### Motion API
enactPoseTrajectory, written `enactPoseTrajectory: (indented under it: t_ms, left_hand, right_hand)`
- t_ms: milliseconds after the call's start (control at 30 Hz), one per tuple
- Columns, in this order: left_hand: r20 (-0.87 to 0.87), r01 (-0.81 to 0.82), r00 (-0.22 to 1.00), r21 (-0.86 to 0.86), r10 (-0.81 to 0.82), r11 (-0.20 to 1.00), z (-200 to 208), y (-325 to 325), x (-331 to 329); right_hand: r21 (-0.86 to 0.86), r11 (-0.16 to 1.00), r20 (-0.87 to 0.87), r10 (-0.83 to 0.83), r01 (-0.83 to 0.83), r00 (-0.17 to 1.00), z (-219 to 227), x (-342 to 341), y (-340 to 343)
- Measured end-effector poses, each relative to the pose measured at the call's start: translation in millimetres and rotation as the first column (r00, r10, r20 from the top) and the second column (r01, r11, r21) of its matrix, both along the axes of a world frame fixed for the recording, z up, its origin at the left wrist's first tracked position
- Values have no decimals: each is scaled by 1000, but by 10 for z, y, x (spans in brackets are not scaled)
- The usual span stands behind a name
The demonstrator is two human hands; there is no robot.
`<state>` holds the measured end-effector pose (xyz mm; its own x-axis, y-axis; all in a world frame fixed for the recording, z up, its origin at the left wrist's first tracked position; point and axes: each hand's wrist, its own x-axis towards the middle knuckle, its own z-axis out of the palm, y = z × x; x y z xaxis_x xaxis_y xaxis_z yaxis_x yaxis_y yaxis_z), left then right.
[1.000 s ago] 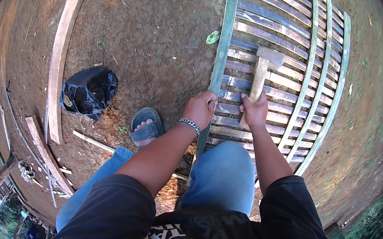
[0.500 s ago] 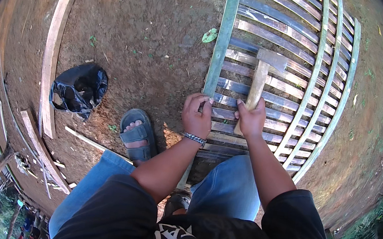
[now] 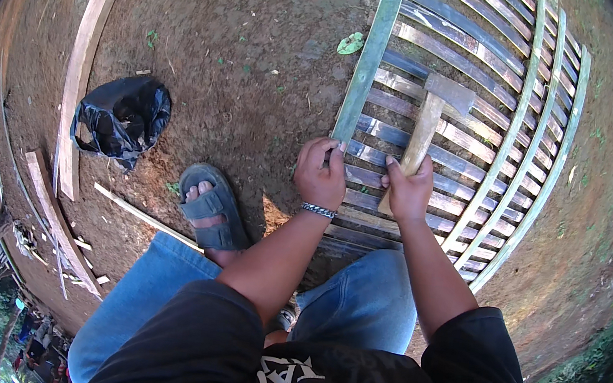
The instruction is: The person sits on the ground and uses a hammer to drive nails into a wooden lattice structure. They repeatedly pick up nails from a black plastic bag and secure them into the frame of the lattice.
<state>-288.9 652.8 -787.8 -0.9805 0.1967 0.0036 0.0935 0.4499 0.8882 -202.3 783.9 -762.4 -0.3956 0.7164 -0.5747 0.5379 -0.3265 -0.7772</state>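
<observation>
- Left hand (image 3: 321,176) has shifted onto the rail (image 3: 369,68), fingers curled; what they pinch, if anything, is hard to tell
- Right hand (image 3: 409,189) grips the axe (image 3: 427,121) by its handle, over the slats (image 3: 468,141)

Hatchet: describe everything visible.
The hatchet has a flat, dull grey-brown head, apparently metal, flaring toward the right, on a pale handle that looks like wood. The head points away from the person, the handle slanting slightly right toward it. The right hand grips the handle low, with its butt showing below the fingers. It appears over the slatted rack; whether it touches the slats can't be told.
</observation>
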Motion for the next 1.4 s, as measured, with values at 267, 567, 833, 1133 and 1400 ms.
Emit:
enactPoseTrajectory:
  t_ms: [267,567,833,1133,1400]
  left_hand:
    - [-47,15,999,-64,-18,998,-1,22,4]
    - [-36,36,999,-102,-40,994,-12,6,2]
    - [-35,8,999,-99,-11,995,-36,8,4]
    - [-43,1,999,-118,-6,993,-57,9,-18]
    - [-8,10,1000,-119,-11,993,-39,-22,5]
  right_hand:
    - [-8,1000,-27,20,-20,999,-5,23,16]
    - [305,893,54,332,-332,942,191,348,-28]
    - [301,375,401,784,-877,473,695,561,290]
    - [447,307,341,809,-840,478,704,502,274]
    - [454,318,306,822,-833,480,645,519,300]
